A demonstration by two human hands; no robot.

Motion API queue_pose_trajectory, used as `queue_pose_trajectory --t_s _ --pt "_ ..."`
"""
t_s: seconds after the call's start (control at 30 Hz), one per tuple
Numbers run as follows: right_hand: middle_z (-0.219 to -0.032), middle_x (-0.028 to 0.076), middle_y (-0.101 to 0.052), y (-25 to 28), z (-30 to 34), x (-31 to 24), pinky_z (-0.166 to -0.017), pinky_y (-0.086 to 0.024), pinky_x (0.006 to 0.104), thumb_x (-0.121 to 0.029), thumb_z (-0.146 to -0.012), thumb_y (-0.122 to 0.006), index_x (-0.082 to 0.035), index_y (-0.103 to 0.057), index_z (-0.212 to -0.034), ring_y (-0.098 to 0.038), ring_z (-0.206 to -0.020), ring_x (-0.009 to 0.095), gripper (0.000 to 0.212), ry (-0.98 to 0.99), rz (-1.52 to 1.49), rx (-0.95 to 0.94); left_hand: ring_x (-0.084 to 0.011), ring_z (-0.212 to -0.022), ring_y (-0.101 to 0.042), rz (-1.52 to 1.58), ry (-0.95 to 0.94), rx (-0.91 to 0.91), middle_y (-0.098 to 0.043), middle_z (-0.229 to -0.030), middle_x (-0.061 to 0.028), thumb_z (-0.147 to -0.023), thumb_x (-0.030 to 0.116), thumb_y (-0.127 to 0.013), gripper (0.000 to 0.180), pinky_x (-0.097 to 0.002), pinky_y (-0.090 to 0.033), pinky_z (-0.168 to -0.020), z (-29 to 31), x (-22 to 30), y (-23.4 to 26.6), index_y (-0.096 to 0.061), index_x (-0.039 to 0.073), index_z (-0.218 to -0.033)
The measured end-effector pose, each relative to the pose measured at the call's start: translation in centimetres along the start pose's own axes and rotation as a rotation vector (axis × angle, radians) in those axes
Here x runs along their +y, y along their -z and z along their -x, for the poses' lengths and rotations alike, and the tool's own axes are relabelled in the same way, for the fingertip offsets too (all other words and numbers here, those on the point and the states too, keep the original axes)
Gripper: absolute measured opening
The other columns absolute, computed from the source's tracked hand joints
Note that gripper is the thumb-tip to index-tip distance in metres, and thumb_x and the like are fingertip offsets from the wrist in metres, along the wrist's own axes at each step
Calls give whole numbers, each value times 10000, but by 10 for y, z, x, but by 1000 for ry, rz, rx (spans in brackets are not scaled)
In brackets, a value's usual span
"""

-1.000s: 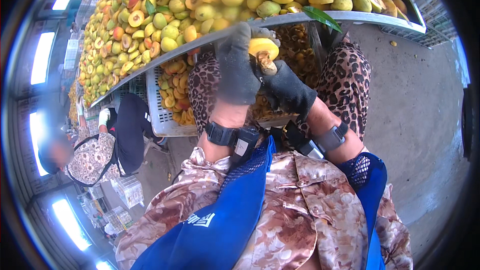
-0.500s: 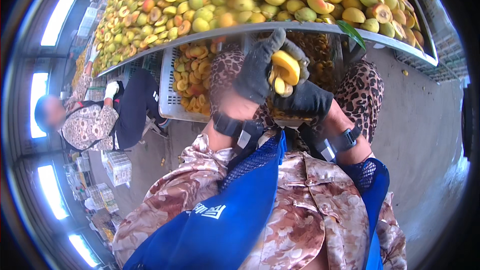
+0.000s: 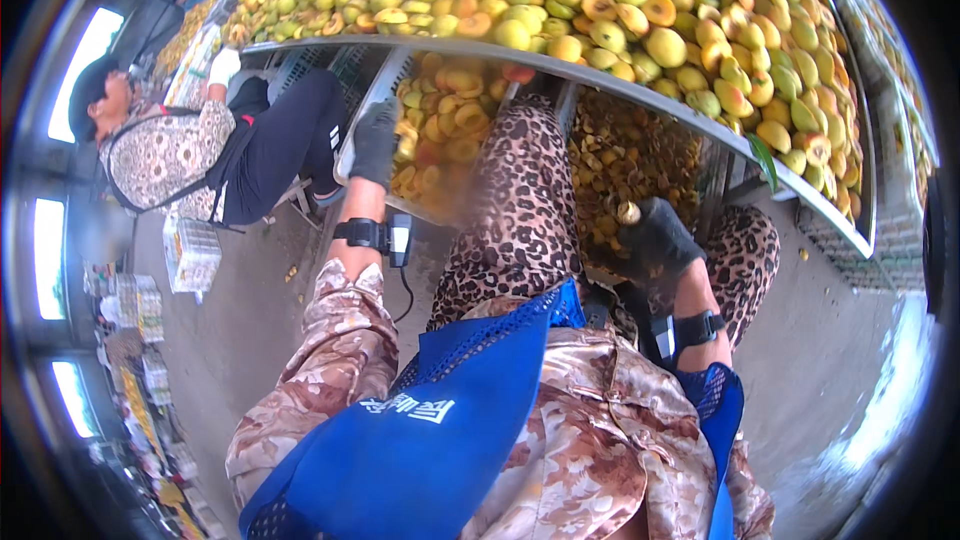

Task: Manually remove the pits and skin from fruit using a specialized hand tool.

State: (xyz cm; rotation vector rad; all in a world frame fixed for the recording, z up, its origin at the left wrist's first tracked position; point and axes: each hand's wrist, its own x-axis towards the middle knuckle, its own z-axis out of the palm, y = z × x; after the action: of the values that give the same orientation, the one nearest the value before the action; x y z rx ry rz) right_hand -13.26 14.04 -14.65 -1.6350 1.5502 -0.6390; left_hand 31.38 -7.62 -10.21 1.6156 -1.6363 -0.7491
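My left hand, in a dark glove, reaches to the left side of a white crate of yellow peach halves. Yellow flesh shows beside its fingers, but I cannot tell whether it is held or lies in the crate. My right hand, gloved alike, is closed above a bin of brown-yellow peach pits and scraps. At its fingers sits a small pale round piece, which looks like a peach pit.
A metal-rimmed table heaped with whole and cut peaches spans the far side. A green leaf hangs over its rim. At left a co-worker in white gloves sits at the same table. Stacked crates stand behind.
My hands were together around a yellow peach; now they are apart. The left has moved left to the crate of halves, the right down and right over the scraps. The view has shifted.
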Motion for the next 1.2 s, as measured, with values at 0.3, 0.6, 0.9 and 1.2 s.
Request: queue_pose_trajectory --t_s 0.3,0.6,0.9,1.2 --pt "-752 256 -654 -14 -12 7 -625 -524 414 -227 -707 -779 3 -713 -838 -657 -719 419 273 75 263 22 -355 -1294 -507 -34 -579 -121 -486 -1458 -162 -861 184 -666 402 -436 -436 -1048 -40 -20 -159 -641 137 -1260" --pt "-893 209 -720 -20 -10 13 -698 -537 411 -146 -731 -813 16 -664 -1063 -697 -828 312 398 -205 136 -31 -372 -1080 -626 -341 -356 -410 -698 -1103 -166 -843 439 -630 380 -450 -479 -896 -83 76 -181 -717 112 -1015" --pt "-1031 219 -699 -18 -20 37 -811 -529 436 -188 -787 -795 -10 -644 -1131 -674 -977 376 416 -290 135 -60 -300 -1011 -650 -378 -168 -332 -703 -1072 -153 -916 393 -574 369 -412 -491 -918 -151 -14 -148 -709 80 -1057" --pt "-1319 218 -589 -35 -39 79 -1030 -439 411 -258 -856 -733 -29 -552 -1342 -557 -1223 351 567 -131 341 -219 -357 -1128 -627 -716 -54 -7 -600 -1323 -179 -906 409 -598 557 -485 -488 -945 -175 -126 -51 -520 177 -1407"
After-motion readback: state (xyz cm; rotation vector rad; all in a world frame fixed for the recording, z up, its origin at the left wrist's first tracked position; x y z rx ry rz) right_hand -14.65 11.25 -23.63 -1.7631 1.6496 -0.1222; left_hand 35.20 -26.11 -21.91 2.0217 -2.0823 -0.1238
